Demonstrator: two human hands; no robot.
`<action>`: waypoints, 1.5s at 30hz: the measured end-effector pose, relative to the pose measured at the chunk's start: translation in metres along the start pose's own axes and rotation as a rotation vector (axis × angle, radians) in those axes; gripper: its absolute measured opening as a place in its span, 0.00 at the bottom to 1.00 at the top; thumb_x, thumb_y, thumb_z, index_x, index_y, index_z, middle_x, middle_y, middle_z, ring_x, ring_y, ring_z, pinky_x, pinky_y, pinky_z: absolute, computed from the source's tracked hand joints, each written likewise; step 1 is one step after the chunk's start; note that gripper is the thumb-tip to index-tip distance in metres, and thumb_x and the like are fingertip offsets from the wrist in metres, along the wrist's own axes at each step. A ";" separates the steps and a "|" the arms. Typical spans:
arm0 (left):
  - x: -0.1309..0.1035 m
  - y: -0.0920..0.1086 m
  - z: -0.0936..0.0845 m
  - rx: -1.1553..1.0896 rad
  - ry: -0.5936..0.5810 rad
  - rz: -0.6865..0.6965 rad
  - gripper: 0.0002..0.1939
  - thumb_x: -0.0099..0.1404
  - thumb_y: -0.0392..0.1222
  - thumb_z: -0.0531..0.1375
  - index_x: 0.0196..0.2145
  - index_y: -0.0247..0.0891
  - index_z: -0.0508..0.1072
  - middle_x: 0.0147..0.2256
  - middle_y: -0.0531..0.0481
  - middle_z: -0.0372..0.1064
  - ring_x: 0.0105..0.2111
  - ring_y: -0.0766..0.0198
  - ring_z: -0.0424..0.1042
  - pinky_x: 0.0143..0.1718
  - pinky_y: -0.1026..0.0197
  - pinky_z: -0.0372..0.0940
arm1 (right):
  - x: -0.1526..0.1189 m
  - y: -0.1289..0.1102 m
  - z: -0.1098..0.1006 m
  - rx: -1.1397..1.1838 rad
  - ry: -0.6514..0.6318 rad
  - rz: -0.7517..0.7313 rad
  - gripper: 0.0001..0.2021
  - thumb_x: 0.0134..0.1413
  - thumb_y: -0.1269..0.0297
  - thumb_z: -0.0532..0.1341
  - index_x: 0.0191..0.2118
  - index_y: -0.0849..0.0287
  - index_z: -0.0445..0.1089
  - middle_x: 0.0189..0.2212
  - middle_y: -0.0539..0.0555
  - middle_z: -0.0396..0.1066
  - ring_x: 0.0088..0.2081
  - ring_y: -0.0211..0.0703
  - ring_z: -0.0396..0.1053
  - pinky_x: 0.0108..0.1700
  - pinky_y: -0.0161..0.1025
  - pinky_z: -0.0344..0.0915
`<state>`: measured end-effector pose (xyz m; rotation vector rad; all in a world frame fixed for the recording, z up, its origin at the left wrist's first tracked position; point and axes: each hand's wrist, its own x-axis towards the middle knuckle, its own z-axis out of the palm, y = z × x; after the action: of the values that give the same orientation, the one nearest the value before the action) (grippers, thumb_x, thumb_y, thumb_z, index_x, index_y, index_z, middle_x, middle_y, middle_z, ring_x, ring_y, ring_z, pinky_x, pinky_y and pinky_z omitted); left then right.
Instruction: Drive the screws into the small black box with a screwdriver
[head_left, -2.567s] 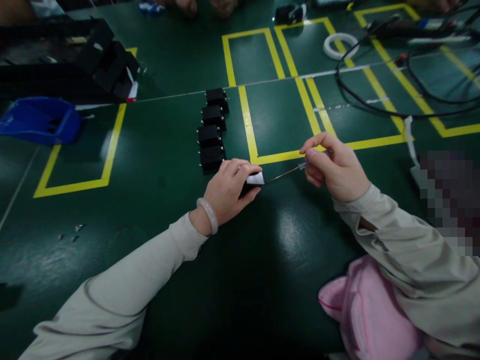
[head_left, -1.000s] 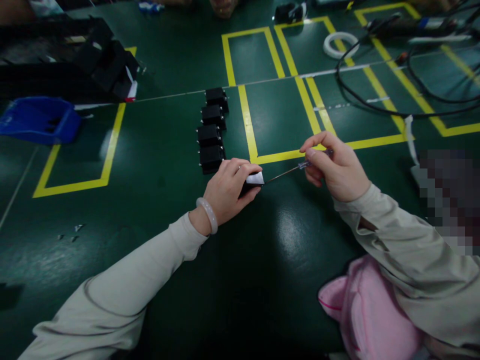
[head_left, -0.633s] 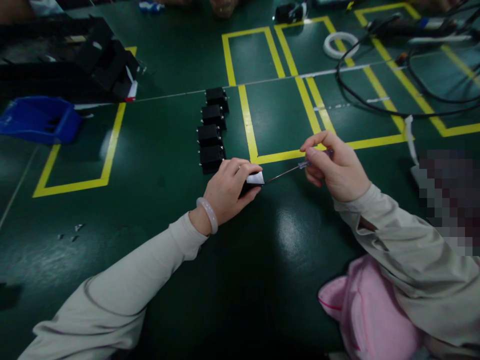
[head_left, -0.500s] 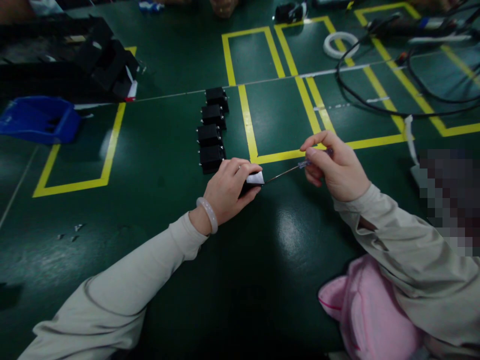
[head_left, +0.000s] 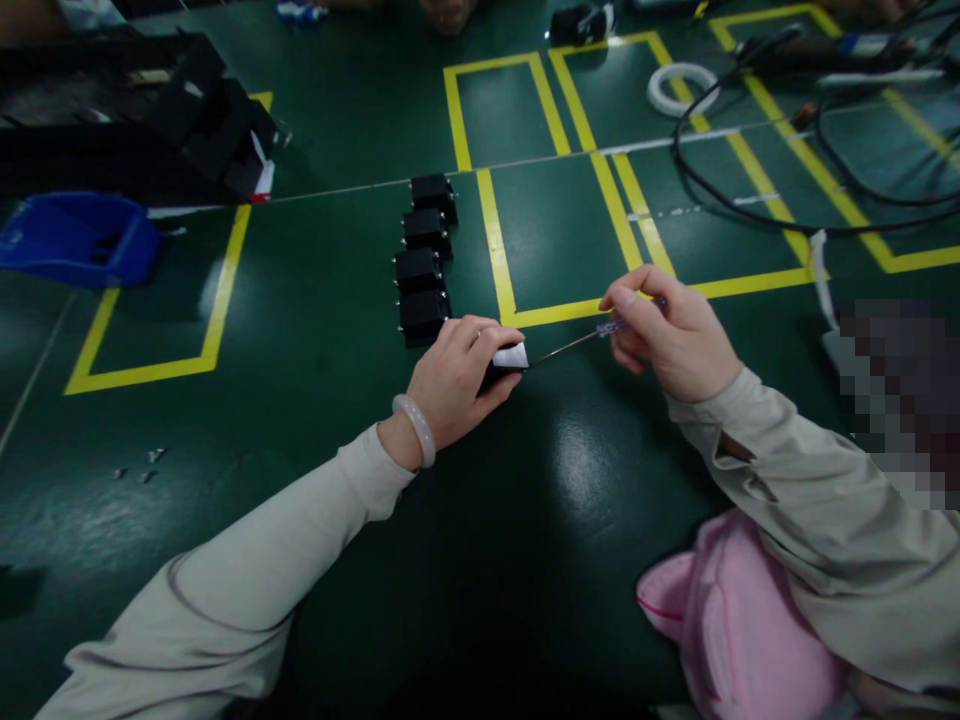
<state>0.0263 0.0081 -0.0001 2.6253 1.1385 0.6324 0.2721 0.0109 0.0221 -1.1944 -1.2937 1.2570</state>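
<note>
My left hand [head_left: 463, 380] is closed around a small black block [head_left: 512, 372] with a white patch on top, holding it against the green table. Between the thumb and fingers of my right hand [head_left: 671, 330] is a screwdriver [head_left: 574, 345] with a clear purplish handle. Its thin metal shaft slants down to the left, and the tip meets the right end of the block. Just beyond my left hand, several similar black blocks [head_left: 420, 270] stand in a row, with small shiny screws at their sides. Most of the held block is hidden by my fingers.
Several loose screws [head_left: 154, 457] lie at the left. Farther back are a blue bin [head_left: 79, 238] and a large black tray [head_left: 67, 150]. A roll of white tape [head_left: 681, 90] and a black cable [head_left: 742, 215] lie at back right. A pink bag [head_left: 750, 630] sits below my right arm.
The fingers of my right hand have shifted very slightly on the screwdriver handle. My left hand and the block stay in place.
</note>
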 end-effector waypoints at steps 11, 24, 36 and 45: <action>0.000 0.000 0.000 0.007 -0.008 -0.012 0.17 0.70 0.40 0.60 0.54 0.37 0.65 0.50 0.41 0.69 0.50 0.51 0.68 0.50 0.46 0.67 | 0.000 -0.001 0.000 0.000 -0.002 -0.006 0.13 0.58 0.54 0.66 0.33 0.53 0.63 0.13 0.40 0.50 0.13 0.32 0.50 0.13 0.34 0.50; 0.000 -0.001 0.000 0.007 -0.006 -0.012 0.17 0.69 0.39 0.60 0.54 0.37 0.65 0.50 0.41 0.69 0.50 0.51 0.68 0.51 0.46 0.66 | -0.001 -0.001 0.000 -0.013 0.008 0.005 0.12 0.60 0.57 0.65 0.31 0.53 0.63 0.12 0.40 0.50 0.12 0.31 0.50 0.13 0.33 0.50; -0.001 0.000 0.001 0.009 0.010 0.002 0.17 0.70 0.39 0.60 0.54 0.35 0.66 0.50 0.40 0.69 0.50 0.51 0.68 0.50 0.46 0.67 | 0.000 -0.001 0.000 -0.014 -0.003 -0.004 0.12 0.60 0.56 0.65 0.31 0.54 0.63 0.11 0.40 0.49 0.11 0.31 0.48 0.13 0.34 0.50; 0.000 0.000 0.001 0.011 0.004 0.000 0.16 0.70 0.39 0.60 0.54 0.35 0.66 0.50 0.40 0.69 0.49 0.51 0.68 0.50 0.47 0.67 | -0.001 -0.001 0.000 0.000 0.006 0.003 0.10 0.59 0.59 0.66 0.33 0.54 0.64 0.12 0.40 0.53 0.12 0.32 0.52 0.14 0.34 0.50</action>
<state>0.0266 0.0077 -0.0006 2.6347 1.1461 0.6333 0.2717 0.0102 0.0234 -1.1995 -1.2876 1.2545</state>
